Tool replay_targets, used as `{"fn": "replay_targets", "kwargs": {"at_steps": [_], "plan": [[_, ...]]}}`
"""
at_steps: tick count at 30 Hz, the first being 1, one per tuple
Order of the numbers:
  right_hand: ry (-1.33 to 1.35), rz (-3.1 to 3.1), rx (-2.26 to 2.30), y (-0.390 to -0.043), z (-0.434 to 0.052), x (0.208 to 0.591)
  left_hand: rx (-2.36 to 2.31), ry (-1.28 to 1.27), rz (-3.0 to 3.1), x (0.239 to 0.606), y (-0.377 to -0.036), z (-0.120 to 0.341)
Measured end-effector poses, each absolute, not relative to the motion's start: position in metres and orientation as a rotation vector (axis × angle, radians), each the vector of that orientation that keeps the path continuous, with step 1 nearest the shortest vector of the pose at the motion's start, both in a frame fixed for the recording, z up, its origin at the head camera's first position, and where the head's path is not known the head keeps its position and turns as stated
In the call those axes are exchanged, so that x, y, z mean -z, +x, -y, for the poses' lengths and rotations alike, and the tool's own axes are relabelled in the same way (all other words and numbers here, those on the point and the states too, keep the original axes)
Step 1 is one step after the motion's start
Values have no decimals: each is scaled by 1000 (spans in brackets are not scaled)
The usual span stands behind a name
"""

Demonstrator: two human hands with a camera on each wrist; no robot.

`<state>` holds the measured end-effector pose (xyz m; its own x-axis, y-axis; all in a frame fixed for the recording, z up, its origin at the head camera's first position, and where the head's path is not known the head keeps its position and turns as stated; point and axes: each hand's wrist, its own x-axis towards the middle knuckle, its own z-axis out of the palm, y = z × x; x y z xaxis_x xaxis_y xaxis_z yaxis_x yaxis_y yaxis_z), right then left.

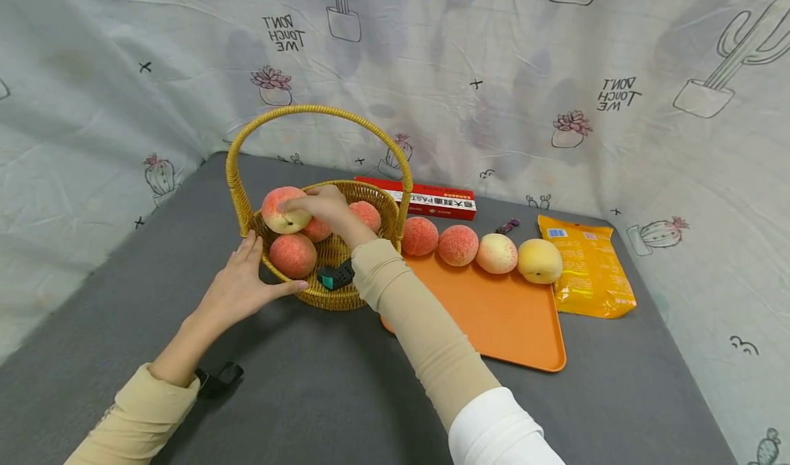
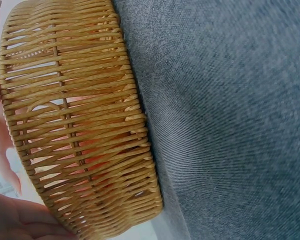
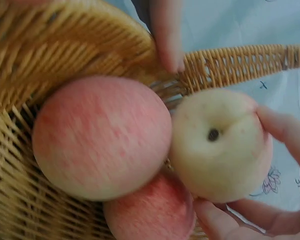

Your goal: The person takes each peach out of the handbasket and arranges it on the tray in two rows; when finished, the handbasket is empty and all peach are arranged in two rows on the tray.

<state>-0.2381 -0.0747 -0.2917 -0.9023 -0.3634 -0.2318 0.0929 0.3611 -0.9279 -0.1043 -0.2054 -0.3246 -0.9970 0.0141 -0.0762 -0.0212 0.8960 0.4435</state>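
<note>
My right hand (image 1: 331, 208) pinches a pale yellow and pink peach (image 1: 284, 221) between thumb and fingers, at the left side of a wicker basket (image 1: 336, 303). In the right wrist view, that peach (image 3: 222, 160) shows its dark stem hollow and lies against a larger pink peach (image 3: 102, 137). Below them is a redder peach (image 3: 152, 212). Inside the basket, the head view shows peaches at the front left (image 1: 293, 256), under my hand, and at the right (image 1: 366, 215). My left hand (image 1: 237, 287) touches the basket's left rim, its thumb stretched along the front.
An orange tray (image 1: 494, 321) lies right of the basket, with a row of peaches (image 1: 458, 245) along its far edge. Behind stand a red pasta box (image 1: 441, 201) and a small purple wrapped item (image 1: 507, 226). A yellow packet (image 1: 589, 269) lies at the right. The basket's tall handle (image 1: 317, 110) arches overhead.
</note>
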Motion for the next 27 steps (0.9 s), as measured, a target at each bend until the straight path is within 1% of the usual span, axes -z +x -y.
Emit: {"fn": "replay_targets", "kwargs": {"at_steps": [7, 16, 21, 27], "plan": [[-351, -2168, 1526, -239, 61, 287, -691, -14, -2981, 322, -104, 205], [-540, -2350, 1361, -231, 57, 283, -683, -5, -2971, 322, -104, 205], [-644, -2344, 1386, -227, 53, 283, -681, 3, -2979, 322, -104, 205], [-673, -2326, 1468, -219, 42, 284, -688, 2, -2982, 324, -103, 205]]}}
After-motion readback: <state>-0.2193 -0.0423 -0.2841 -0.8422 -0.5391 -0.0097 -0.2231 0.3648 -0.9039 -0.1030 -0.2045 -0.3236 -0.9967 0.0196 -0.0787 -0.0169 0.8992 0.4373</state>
